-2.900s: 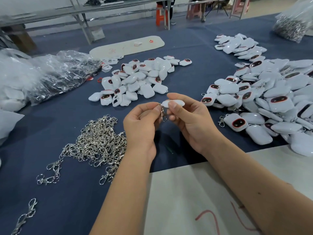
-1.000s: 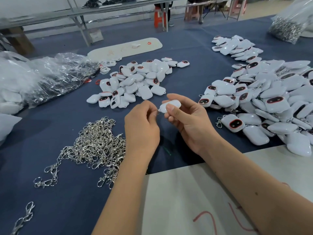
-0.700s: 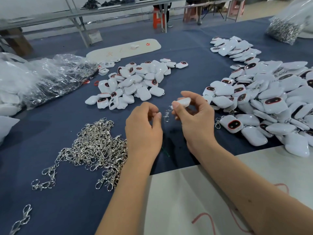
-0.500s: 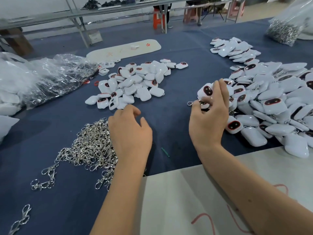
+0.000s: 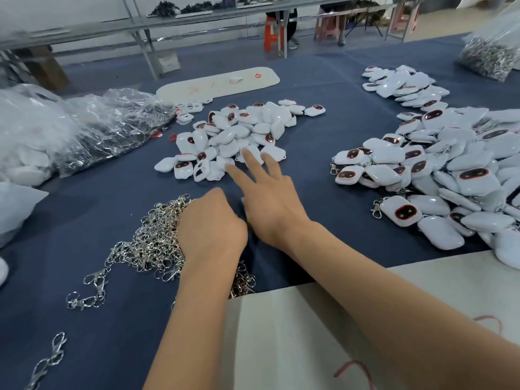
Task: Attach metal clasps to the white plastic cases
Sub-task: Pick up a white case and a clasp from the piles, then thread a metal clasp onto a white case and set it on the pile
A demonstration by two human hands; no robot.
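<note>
No brand, label or legible writing shows anywhere; the only marks are red scribbles on the pale board [image 5: 351, 319] at the near edge of the table [image 5: 323, 130] and on a second, long rounded board [image 5: 219, 83] farther back. The white plastic cases lie in three groups on the blue cloth: a middle heap [image 5: 239, 136] of several dozen, too many and too overlapped to count exactly; a much bigger heap on the right [image 5: 450, 170], where a few metal clasps poke out at its near-left rim; and a smaller far cluster [image 5: 405, 85]. Many cases show a dark window ringed in red. The loose metal clasps [image 5: 152, 243] form one tangled silver pile near the left forearm, with two stray short chains apart from it, one [image 5: 90, 291] just beside the pile and one [image 5: 47, 361] at the lower left edge. The left hand [image 5: 211, 229] rests knuckles-up on the right edge of the clasp pile, fingers curled down into it; whether it has a clasp pinched I cannot tell. The right hand [image 5: 267, 198] is released, fingers spread and straight, stretched toward the middle heap with fingertips over its nearest cases, holding nothing. Crumpled clear plastic bags [image 5: 92, 128] sit to the left, and another bag of metal parts [image 5: 489, 54] sits at the far right
</note>
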